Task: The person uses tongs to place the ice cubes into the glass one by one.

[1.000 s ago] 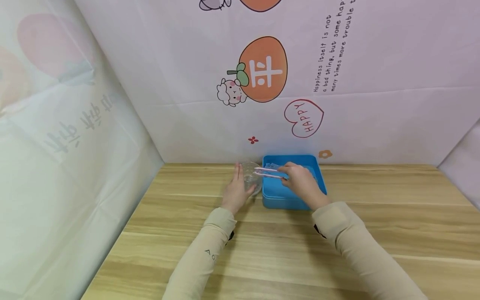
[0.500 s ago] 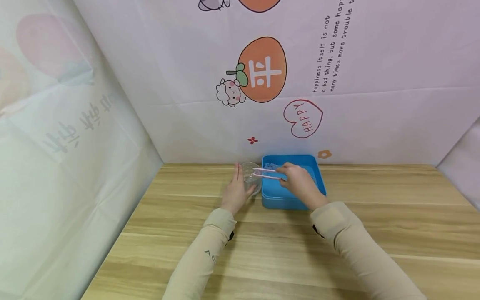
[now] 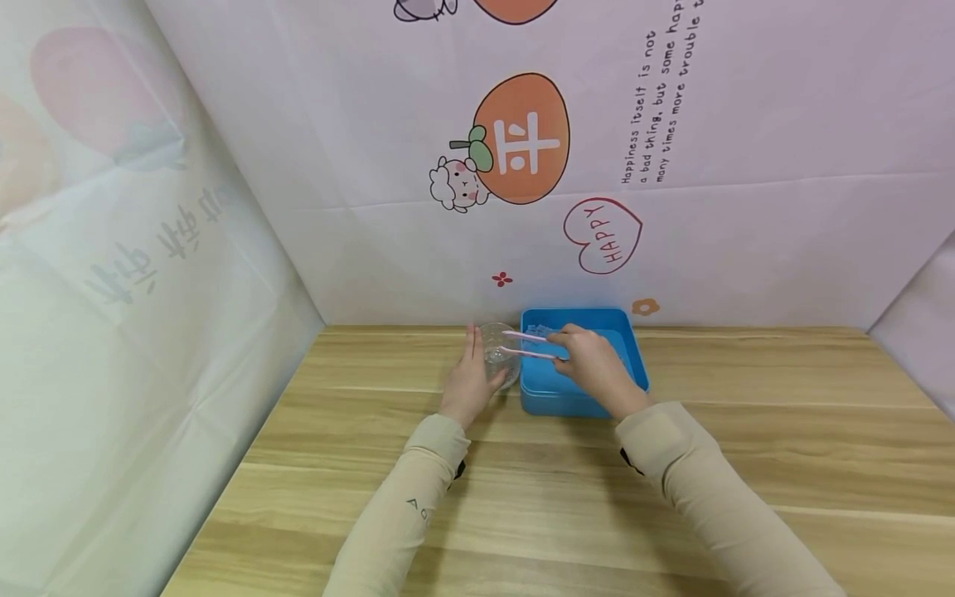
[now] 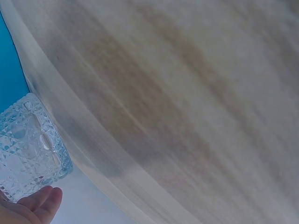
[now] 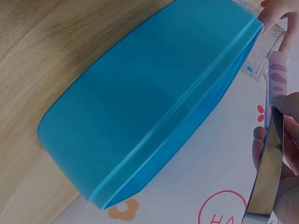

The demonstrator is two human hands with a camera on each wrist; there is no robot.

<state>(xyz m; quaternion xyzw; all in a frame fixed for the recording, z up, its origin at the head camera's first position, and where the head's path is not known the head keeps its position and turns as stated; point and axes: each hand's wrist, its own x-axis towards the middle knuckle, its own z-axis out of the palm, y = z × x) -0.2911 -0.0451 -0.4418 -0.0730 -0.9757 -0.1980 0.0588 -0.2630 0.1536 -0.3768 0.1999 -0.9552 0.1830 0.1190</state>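
Observation:
My left hand (image 3: 468, 383) holds a clear cut-glass tumbler (image 3: 511, 377) at the back of the table, with fingers on its left side and thumb at its near right. Its faceted wall (image 4: 30, 144) shows in the left wrist view. In my right hand (image 3: 597, 369) are tongs (image 3: 531, 354) with pale pink ends; the right wrist view shows their shiny metal band (image 5: 267, 177). The tongs' tips stand spread over the tumbler's mouth. Something clear lies inside the tumbler, too small to tell its kind. Under my right hand is a blue box (image 3: 563, 405).
Small clear pieces (image 3: 539, 331) lie in the back left corner of the blue box, which stands against the tumbler's right. Behind both rises a white printed cloth (image 3: 388, 249). Another cloth (image 3: 254, 274) hangs along the table's left edge.
The tongs' tips have spread apart over the tumbler, after standing closer together. My left hand and the tumbler have stayed in place.

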